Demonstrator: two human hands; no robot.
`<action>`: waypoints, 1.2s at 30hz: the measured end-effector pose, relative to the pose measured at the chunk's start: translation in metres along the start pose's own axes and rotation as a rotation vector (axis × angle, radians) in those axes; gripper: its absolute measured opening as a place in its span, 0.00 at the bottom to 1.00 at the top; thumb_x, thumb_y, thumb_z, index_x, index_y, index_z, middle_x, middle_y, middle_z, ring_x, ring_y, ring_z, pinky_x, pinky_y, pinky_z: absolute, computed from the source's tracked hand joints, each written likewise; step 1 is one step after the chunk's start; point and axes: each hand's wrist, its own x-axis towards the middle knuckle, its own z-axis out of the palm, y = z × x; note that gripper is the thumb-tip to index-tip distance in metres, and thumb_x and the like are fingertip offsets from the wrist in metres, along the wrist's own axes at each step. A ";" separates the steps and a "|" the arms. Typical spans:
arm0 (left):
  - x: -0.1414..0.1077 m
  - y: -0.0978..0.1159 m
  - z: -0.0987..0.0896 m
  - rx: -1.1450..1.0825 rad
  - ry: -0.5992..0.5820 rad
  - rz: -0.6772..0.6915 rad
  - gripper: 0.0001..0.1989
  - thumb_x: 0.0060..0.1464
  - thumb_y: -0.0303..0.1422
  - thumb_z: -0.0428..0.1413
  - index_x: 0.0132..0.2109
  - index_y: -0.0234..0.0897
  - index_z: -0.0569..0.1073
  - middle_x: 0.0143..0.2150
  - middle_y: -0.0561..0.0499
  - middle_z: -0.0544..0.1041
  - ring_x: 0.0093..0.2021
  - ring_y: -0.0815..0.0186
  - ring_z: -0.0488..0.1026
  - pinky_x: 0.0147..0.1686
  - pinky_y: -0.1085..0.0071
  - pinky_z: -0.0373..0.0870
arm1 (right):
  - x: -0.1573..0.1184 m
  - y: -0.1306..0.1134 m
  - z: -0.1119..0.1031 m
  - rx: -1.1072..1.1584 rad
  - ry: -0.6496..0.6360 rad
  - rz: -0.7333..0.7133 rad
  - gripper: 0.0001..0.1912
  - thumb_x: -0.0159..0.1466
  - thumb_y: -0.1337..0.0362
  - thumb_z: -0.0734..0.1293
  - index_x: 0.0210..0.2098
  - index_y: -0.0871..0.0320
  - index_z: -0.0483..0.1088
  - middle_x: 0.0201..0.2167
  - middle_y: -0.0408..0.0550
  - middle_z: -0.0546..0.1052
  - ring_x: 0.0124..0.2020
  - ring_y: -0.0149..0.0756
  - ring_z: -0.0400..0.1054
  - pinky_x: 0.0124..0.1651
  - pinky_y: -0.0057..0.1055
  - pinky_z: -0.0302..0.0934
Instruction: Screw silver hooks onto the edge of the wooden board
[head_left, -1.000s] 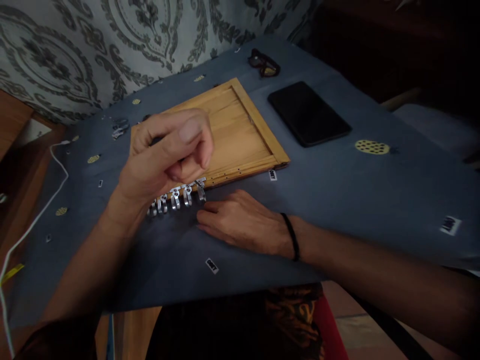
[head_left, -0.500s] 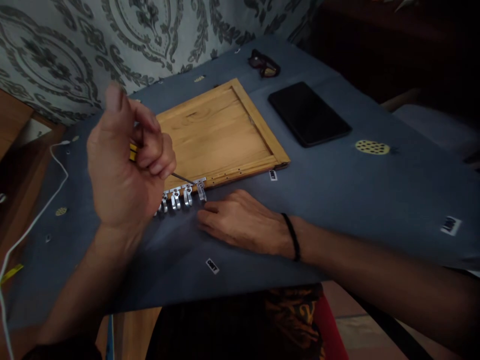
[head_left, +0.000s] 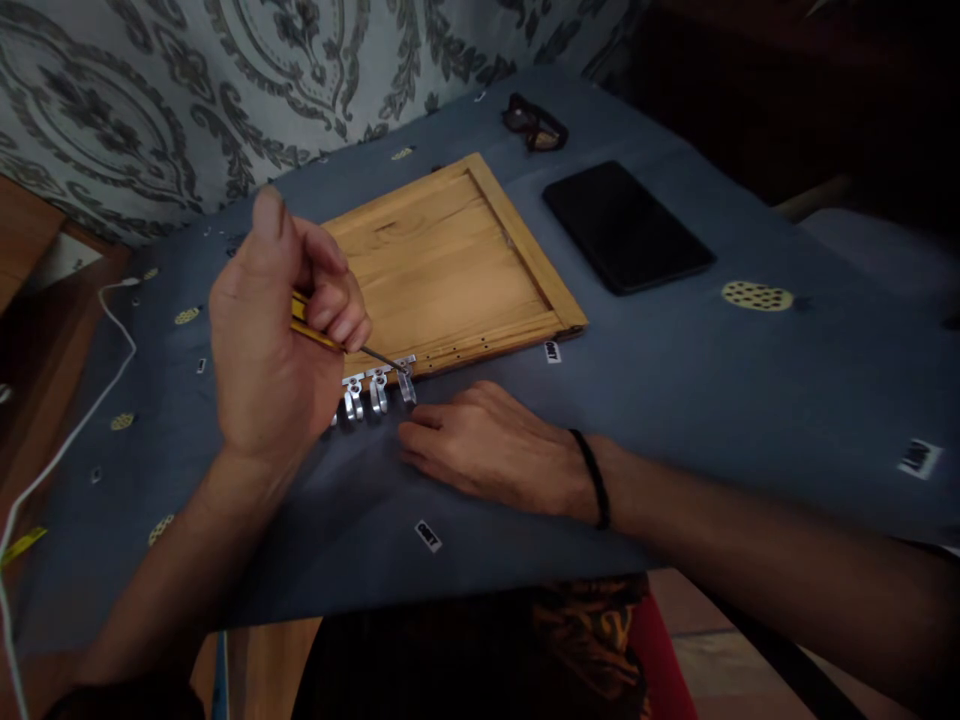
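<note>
The left hand (head_left: 277,340) is closed around a screwdriver (head_left: 319,333) with a yellow-and-black handle, the thumb raised, and the thin shaft slants down to the right so that its tip meets the flat top of a bent metal clip (head_left: 407,387). That clip is the rightmost visible one in a row along the near edge of a framed wooden panel (head_left: 442,250); the other metal clips (head_left: 378,392) stand to its left, the row partly hidden behind the left hand. Small dark holes dot the panel's edge to the right of the row. The right hand (head_left: 495,450) rests on the blue tablecloth (head_left: 810,400), fingers drawn in, their tips close by the lower end of the rightmost clip — whether they grip it, I cannot tell. A black wristband (head_left: 592,480) circles the right wrist. Beyond the panel's right side lies a black tablet (head_left: 628,228), dark-framed glasses (head_left: 535,125) farther back. A white cable (head_left: 90,415) runs down the left side, and a wall covering (head_left: 300,60) with grey ornamental patterns rises behind the table.
</note>
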 end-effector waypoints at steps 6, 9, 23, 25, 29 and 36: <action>0.000 0.003 -0.002 0.033 -0.014 -0.017 0.27 0.59 0.55 0.62 0.23 0.40 0.70 0.19 0.59 0.48 0.18 0.73 0.45 0.18 0.73 0.49 | -0.001 -0.001 0.000 -0.006 -0.017 0.009 0.10 0.74 0.64 0.63 0.47 0.60 0.75 0.34 0.49 0.82 0.25 0.33 0.63 0.29 0.36 0.34; 0.000 0.004 -0.002 0.030 -0.011 -0.047 0.24 0.59 0.55 0.62 0.24 0.43 0.73 0.19 0.58 0.49 0.19 0.70 0.45 0.18 0.71 0.47 | -0.001 0.000 0.001 -0.007 -0.008 0.004 0.09 0.73 0.64 0.64 0.47 0.59 0.75 0.34 0.49 0.82 0.24 0.33 0.63 0.28 0.36 0.34; -0.005 0.002 0.002 0.020 -0.019 0.001 0.26 0.60 0.52 0.63 0.24 0.38 0.71 0.20 0.58 0.52 0.19 0.73 0.48 0.18 0.74 0.50 | 0.000 -0.002 -0.002 -0.020 -0.020 0.008 0.06 0.73 0.65 0.65 0.43 0.59 0.74 0.34 0.48 0.82 0.26 0.33 0.69 0.27 0.37 0.35; -0.006 0.002 0.005 0.027 -0.011 0.037 0.27 0.60 0.53 0.63 0.24 0.38 0.70 0.20 0.58 0.52 0.19 0.74 0.47 0.17 0.74 0.49 | 0.001 -0.002 -0.004 -0.021 -0.040 0.019 0.06 0.73 0.65 0.64 0.44 0.59 0.74 0.35 0.48 0.83 0.26 0.33 0.69 0.27 0.37 0.35; -0.009 0.003 0.007 0.039 -0.028 0.014 0.25 0.63 0.49 0.62 0.25 0.38 0.69 0.20 0.59 0.51 0.18 0.74 0.46 0.17 0.74 0.48 | 0.000 -0.002 -0.003 -0.025 -0.025 0.020 0.07 0.73 0.66 0.64 0.44 0.59 0.74 0.35 0.48 0.83 0.25 0.33 0.68 0.28 0.36 0.36; 0.000 0.001 -0.001 -0.018 -0.150 -0.032 0.24 0.62 0.46 0.63 0.24 0.39 0.67 0.16 0.61 0.45 0.15 0.75 0.42 0.14 0.74 0.43 | 0.000 -0.001 -0.001 -0.019 -0.022 0.013 0.07 0.73 0.66 0.64 0.45 0.58 0.74 0.34 0.48 0.82 0.26 0.34 0.67 0.28 0.35 0.37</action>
